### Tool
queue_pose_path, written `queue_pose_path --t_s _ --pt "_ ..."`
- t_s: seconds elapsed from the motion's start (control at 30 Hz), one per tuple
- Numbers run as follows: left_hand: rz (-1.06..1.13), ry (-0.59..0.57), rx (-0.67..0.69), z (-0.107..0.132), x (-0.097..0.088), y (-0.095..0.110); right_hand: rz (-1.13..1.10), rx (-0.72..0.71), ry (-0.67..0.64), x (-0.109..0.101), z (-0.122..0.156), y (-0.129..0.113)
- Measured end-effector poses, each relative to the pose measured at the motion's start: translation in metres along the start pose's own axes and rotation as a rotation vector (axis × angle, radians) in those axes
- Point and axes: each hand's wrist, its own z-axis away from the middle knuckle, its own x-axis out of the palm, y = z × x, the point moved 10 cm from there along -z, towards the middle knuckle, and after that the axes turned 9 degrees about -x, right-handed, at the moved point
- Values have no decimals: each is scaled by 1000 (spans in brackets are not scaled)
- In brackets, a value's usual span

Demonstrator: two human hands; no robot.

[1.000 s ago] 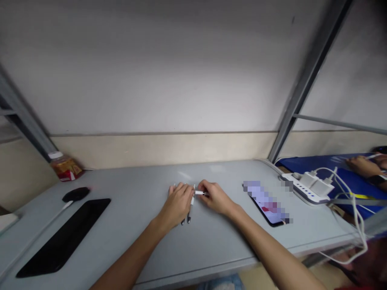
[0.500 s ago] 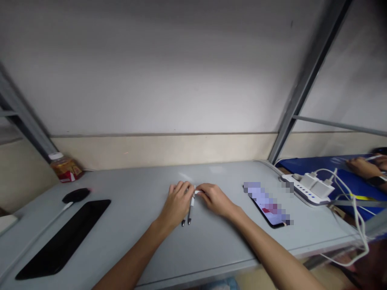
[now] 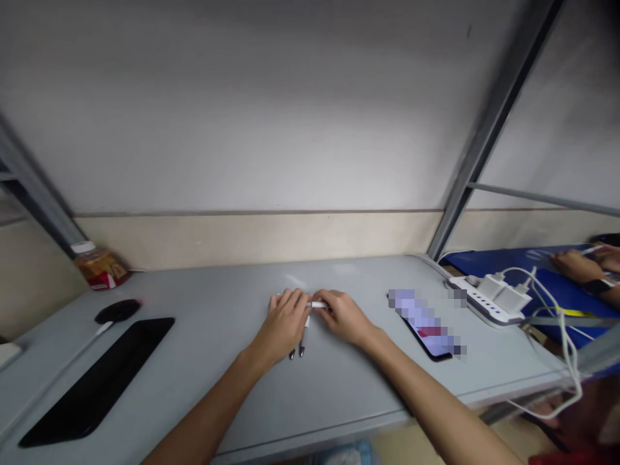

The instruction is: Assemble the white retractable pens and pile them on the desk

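Note:
Over the grey desk [image 3: 213,361], my left hand [image 3: 289,320] is closed, its fingers curled around the left end of a slim white pen [image 3: 318,304]. My right hand [image 3: 343,315] pinches the other end of that pen between thumb and fingers. The pen lies crosswise between the two hands, both ends hidden. Below my left palm, two pens, a grey-and-white one [image 3: 303,339] and another [image 3: 291,354], lie side by side with dark tips toward me. My left hand covers much of both.
A phone [image 3: 426,329] lies right of my hands, near a power strip [image 3: 489,303] with plugs and white cables. On the left are a black tray-like slab [image 3: 99,381], a round black pad [image 3: 117,312] and a jar [image 3: 101,268]. Another person's hands [image 3: 581,268] are at far right.
The white piece between my hands now shows more of its length and lies more level. My right hand has shifted slightly; my left hand stays nearly in place. The view has moved a little.

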Motion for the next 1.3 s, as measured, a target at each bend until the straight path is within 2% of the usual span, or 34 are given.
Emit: queue_pose_path --t_s 0.13,0.27,0.4,0.47,0.53,0.6,0.7,0.8,0.9,1.0,1.07,1.1,1.17,1.23,1.3 --pt "-8 -51 10 1 10 -4 -27 -9 -10 2 0 1" --pt "4 -35 4 -1 10 -6 7 -41 -66 12 -2 -4" --pt "-28 -36 9 -2 8 -3 100 37 -90 14 0 -2" --pt "-43 -41 38 -2 8 -1 51 82 -114 14 1 -1" --pt "-53 -35 85 0 7 3 -134 111 -136 15 2 -1" --pt "-66 -24 147 2 4 8 -440 184 -194 20 5 1" --pt "-70 -3 233 5 -3 17 -941 407 -388 39 22 1" --pt "-61 11 272 7 -9 22 -1205 516 -558 48 35 -7" --pt "-98 26 233 4 -9 17 -1158 476 -449 42 26 2" --pt "-110 19 166 0 -5 7 -846 296 -237 24 9 13" --pt "-96 6 144 -1 -3 3 -678 175 -145 14 2 9" --pt "-90 3 144 -1 -2 3 -657 147 -149 14 1 6" --pt "-90 10 167 1 -3 4 -768 191 -248 25 6 3" --pt "-92 16 209 3 -4 8 -988 324 -394 41 18 0" --pt "-94 22 235 4 -5 11 -1172 445 -479 49 28 -1"
